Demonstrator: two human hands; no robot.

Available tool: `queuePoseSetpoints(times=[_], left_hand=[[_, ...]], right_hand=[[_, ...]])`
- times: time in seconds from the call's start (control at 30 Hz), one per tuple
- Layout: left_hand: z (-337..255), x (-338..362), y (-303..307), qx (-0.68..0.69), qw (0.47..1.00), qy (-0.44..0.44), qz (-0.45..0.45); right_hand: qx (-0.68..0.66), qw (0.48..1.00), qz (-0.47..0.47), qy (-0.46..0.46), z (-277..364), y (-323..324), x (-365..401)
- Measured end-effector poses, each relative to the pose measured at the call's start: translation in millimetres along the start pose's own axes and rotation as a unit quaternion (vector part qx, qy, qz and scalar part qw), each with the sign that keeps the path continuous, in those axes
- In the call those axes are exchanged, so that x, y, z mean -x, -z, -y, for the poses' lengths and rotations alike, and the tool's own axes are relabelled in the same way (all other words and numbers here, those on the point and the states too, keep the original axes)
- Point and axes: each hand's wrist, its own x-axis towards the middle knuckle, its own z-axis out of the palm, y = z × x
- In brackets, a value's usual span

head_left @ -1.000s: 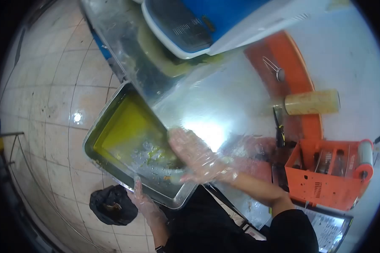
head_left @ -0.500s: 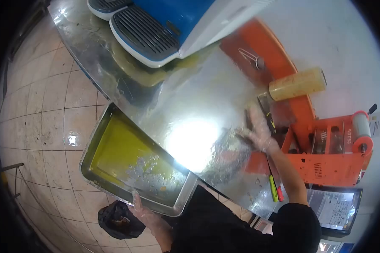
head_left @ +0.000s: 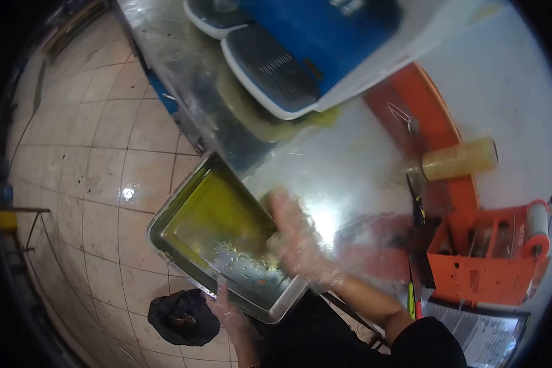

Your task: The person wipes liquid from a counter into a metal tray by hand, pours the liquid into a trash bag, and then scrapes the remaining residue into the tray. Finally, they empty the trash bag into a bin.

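Note:
A deep metal tray (head_left: 172,264) tilts at the table's near edge, with a yellow-green reflection or liquid across its bottom and wet-looking bits at its lower end. My left hand (head_left: 230,314), in a clear plastic glove, grips the tray's outer rim. My right hand (head_left: 300,248), also in a clear glove, is over the tray's table-side rim, fingers stretched out and blurred by motion. Whether any bits lie under its palm is hidden. Around it spreads the shiny metal table (head_left: 356,153).
A blue and white machine (head_left: 343,55) stands at the back. To the right are a roll of plastic film (head_left: 460,158), an orange holder (head_left: 484,276), a black-handled tool (head_left: 417,205) and a screen (head_left: 484,334). A black bag (head_left: 184,319) sits below the tray.
My right hand has swept from the right side of the table leftward to the tray's rim. My left hand keeps its grip on the tray. The camera view has shifted.

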Motion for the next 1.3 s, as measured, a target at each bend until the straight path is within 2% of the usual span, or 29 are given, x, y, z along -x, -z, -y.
queuePoseSetpoints(times=[0.03, 0.07, 0.1, 0.13, 0.17, 0.2, 0.23, 0.3, 0.37, 0.47, 0.5, 0.57, 0.63, 0.7, 0.77, 0.83, 0.9, 0.97, 1.0, 1.07, 1.1, 1.13, 1.2, 1.27, 1.3], left_hand=[[-4.5, 1.3, -4.2, 0.007, 1.000, -0.006, -0.012], [-14.6, 3.8, -15.0, 0.034, 0.999, 0.033, -0.022], [-24.4, 4.9, -21.8, 0.061, 0.995, 0.070, -0.032], [-31.7, 5.5, -22.4, 0.073, 0.994, 0.061, -0.049], [-37.6, 5.8, -21.6, 0.032, 0.994, 0.089, -0.056], [-39.6, 4.8, -20.0, -0.009, 0.991, 0.121, -0.061], [-23.4, 0.4, -11.3, 0.054, 0.987, 0.128, -0.080], [-20.9, -3.5, -8.4, 0.082, 0.987, 0.117, -0.075], [-12.7, -5.6, -3.6, 0.063, 0.993, 0.083, -0.062], [-9.2, -5.7, -4.7, 0.104, 0.988, 0.100, -0.059], [-23.1, -3.6, -11.8, 0.097, 0.989, 0.103, -0.053], [-19.4, -3.0, -10.7, 0.094, 0.988, 0.106, -0.062], [-21.6, -4.2, -7.7, 0.090, 0.988, 0.108, -0.067], [-24.2, -5.1, -9.4, 0.114, 0.985, 0.110, -0.063], [-30.0, -5.0, -11.9, 0.104, 0.986, 0.108, -0.071], [-20.7, -9.6, -4.8, 0.070, 0.990, 0.105, -0.060], [-24.0, -10.7, -6.0, 0.060, 0.990, 0.108, -0.069], [-32.0, -15.2, -7.9, 0.048, 0.990, 0.106, -0.077], [-37.1, -17.3, -10.3, 0.032, 0.991, 0.102, -0.079], [-44.9, -21.7, -12.2, 0.017, 0.992, 0.095, -0.081], [-47.7, -23.5, -11.7, -0.003, 0.990, 0.098, -0.101], [-51.3, -26.2, -10.8, -0.023, 0.987, 0.100, -0.122], [-62.0, -34.7, -11.3, -0.043, 0.987, 0.096, -0.118], [-75.1, -40.9, -15.5, -0.063, 0.987, 0.094, -0.114], [-84.2, -44.5, -19.7, -0.083, 0.986, 0.090, -0.117]], right_hand=[[-0.009, 0.998, -0.062, 0.014, -20.9, 12.7, -11.3], [-0.019, 0.992, -0.120, 0.033, -42.0, 31.9, -24.4], [0.114, 0.982, -0.151, 0.019, -46.9, 50.1, -39.1], [0.039, 0.981, -0.188, -0.017, -93.4, 64.7, -56.1], [0.126, 0.969, -0.196, -0.086, -98.6, 88.1, -77.1], [0.144, 0.966, -0.202, -0.068, -128.2, 99.9, -92.4], [0.162, 0.963, -0.209, -0.052, -165.3, 109.4, -110.4], [0.318, 0.942, -0.101, -0.021, -212.1, 145.1, -148.5], [0.330, 0.938, -0.111, 0.000, -213.0, 146.7, -166.3], [0.284, 0.948, -0.131, 0.055, -196.7, 133.2, -177.4], [0.262, 0.959, -0.105, 0.029, -201.4, 124.6, -178.4], [0.251, 0.964, -0.075, -0.047, -167.1, 114.8, -171.1], [0.251, 0.965, -0.042, -0.065, -131.3, 115.6, -154.6], [0.250, 0.965, -0.008, -0.078, -122.5, 106.1, -138.6], [0.347, 0.937, -0.036, 0.034, -122.9, 91.1, -118.4], [0.338, 0.938, 0.074, -0.016, -84.6, 80.4, -107.5], [0.285, 0.951, 0.081, 0.086, -52.7, 63.7, -94.7], [0.218, 0.950, 0.126, 0.186, -18.0, 43.4, -81.6], [0.217, 0.950, 0.124, 0.186, -6.5, 32.9, -76.0], [0.188, 0.912, 0.225, 0.287, 10.5, 18.7, -68.5], [0.187, 0.912, 0.223, 0.287, 12.3, 18.5, -67.2], [0.154, 0.934, 0.195, 0.255, 12.5, 18.2, -67.9], [0.118, 0.953, 0.167, 0.223, 5.0, 16.8, -76.1], [0.109, 0.990, -0.060, 0.065, -21.8, 13.5, -94.0], [0.109, 0.990, -0.061, 0.066, -32.1, 13.6, -106.0]])
